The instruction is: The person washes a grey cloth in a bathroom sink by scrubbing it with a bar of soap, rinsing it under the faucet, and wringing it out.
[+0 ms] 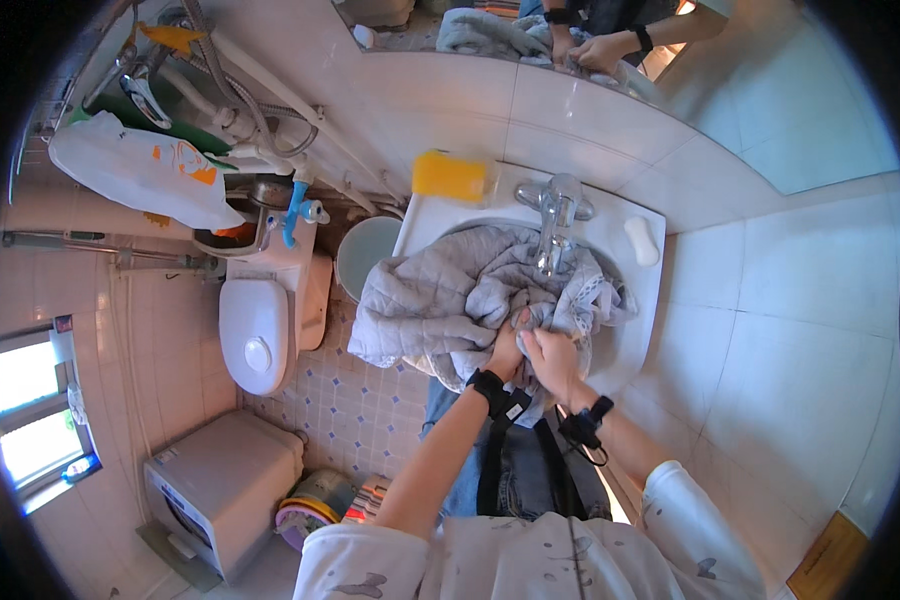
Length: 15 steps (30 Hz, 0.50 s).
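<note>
A large grey quilted garment (440, 300) fills the white washbasin (625, 345) and hangs over its left rim. My left hand (507, 352) and my right hand (550, 358) are pressed close together at the basin's front, both gripping a bunched part of the grey cloth. Each wrist wears a black band. A chrome tap (555, 215) stands at the back of the basin, right above the cloth.
A yellow sponge (450, 175) and a white soap bar (642, 240) lie on the basin's back ledge. A white toilet (258, 320) stands to the left, a small washing machine (220, 490) lower left. A mirror (750, 90) hangs above, a round bin (363, 255) beside the basin.
</note>
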Available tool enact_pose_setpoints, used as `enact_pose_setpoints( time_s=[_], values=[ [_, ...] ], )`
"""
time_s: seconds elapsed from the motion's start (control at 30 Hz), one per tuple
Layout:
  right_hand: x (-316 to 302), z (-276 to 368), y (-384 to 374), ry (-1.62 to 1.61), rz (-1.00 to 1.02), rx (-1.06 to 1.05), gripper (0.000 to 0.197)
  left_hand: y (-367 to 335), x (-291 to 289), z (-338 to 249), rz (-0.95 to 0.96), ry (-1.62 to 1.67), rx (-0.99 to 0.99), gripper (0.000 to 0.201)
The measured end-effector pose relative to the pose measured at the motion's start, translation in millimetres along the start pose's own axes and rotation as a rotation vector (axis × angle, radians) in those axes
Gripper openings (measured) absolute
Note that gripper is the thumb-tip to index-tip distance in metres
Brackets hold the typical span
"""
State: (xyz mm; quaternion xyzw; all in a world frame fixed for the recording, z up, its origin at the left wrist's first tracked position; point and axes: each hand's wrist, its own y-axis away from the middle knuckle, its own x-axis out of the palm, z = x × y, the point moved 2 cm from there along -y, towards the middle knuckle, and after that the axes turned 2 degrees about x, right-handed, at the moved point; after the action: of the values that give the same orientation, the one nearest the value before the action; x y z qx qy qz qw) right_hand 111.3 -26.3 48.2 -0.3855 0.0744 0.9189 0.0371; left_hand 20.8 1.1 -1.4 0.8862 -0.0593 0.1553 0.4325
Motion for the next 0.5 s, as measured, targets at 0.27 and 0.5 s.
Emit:
enact_pose_setpoints(
  time_s=[0.27,0.5],
  values=[
    [2,-23,-28,0.143,-0.032,0.108,0.042,6,14,-10,0.075,-0.266,0.126,0.042],
    [-19,-29,-51,0.210,-0.058,0.173,0.041,-23,-1,21,0.003,-0.349,0.171,0.048]
  ],
)
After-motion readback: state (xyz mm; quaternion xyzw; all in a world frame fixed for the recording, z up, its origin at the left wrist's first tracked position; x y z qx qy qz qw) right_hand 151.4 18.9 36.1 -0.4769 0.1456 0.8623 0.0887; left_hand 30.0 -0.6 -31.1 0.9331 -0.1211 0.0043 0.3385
